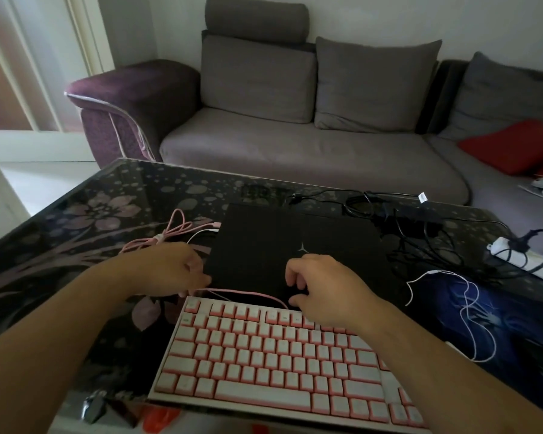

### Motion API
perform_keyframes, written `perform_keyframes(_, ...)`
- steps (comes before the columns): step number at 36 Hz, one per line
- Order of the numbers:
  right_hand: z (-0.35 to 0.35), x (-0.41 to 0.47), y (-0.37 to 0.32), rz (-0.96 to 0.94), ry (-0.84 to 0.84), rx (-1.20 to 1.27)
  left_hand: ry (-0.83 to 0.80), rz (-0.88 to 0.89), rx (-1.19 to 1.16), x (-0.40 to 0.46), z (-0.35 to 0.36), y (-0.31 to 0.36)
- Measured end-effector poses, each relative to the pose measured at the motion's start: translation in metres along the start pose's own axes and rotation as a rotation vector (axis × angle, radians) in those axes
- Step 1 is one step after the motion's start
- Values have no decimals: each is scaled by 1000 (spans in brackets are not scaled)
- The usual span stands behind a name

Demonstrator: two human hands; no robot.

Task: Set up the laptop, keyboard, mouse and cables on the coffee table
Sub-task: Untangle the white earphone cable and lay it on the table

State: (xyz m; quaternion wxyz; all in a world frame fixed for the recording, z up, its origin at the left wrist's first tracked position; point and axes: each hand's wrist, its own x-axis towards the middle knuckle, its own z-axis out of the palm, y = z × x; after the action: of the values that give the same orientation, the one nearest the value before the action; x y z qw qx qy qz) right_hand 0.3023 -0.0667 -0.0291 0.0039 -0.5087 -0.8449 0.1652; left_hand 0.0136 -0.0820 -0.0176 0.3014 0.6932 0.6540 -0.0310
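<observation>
A closed black laptop [276, 242] lies flat in the middle of the glass coffee table [85, 214]. In front of it sits a white and pink keyboard [273, 355], whose pink cable [248, 292] runs along the laptop's near edge to a bundled coil [170, 233] at the left. My left hand [173, 270] is at the laptop's front left corner, fingers curled by the pink cable. My right hand [320, 286] rests on the laptop's front edge with bent fingers. A thin white cable [470, 305] lies over a blue mouse pad [489, 321] at the right. No mouse is visible.
Black power cables with an adapter [398, 214] tangle behind and right of the laptop, leading to a white power strip [524, 255] at the table's right edge. A grey sofa [295, 145] with a red cushion [514, 145] stands behind the table.
</observation>
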Motion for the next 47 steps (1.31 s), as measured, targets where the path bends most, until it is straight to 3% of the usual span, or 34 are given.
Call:
perform_keyframes(4,2,-1,-2,-14,-11,61,-6,70,-87,-4,-1,-4)
perform_keyframes(9,3,-3,-12,-8,-52,235,-34,89,-28,-5,-2,-9)
perform_keyframes(19,11,5,-31,52,-26,129,76,-15,292,13,5,-9)
perform_keyframes(27,8,8,-32,111,-11,87,211,-15,312,16,6,-6)
perform_keyframes(31,0,7,-27,88,-74,30,259,15,266,19,6,-7)
perform_keyframes(35,-14,2,-17,93,-166,-135,392,-5,25,20,9,-3)
perform_keyframes(39,-24,-6,-5,120,-186,-214,415,154,-80,13,10,18)
perform_keyframes(47,-22,-15,4,11,-60,-224,283,384,45,9,33,76)
